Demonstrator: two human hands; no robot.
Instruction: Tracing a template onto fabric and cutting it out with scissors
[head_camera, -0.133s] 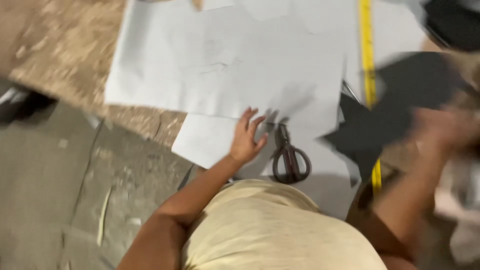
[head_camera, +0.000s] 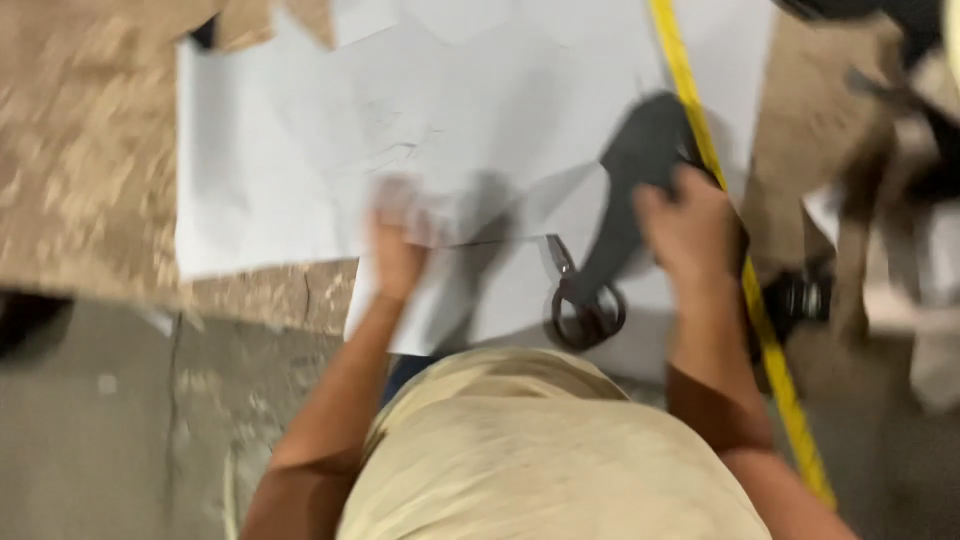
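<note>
Two hands: both mine were over the white paper sheet, which lay on the worn brown table.
Left hand: it was blurred; my fingers lay on the sheet's near part, and I could not tell whether they were flat or pinching the paper.
Right hand: my fingers were closed around a piece of black fabric at the sheet's right side.
Black fabric: it hung from my grip across the sheet, its lower end reaching the scissors.
Scissors: they lay on the sheet's near edge, between my hands, handles toward me.
Yellow tape measure: it ran along the sheet's right edge, passing under my right hand.
</note>
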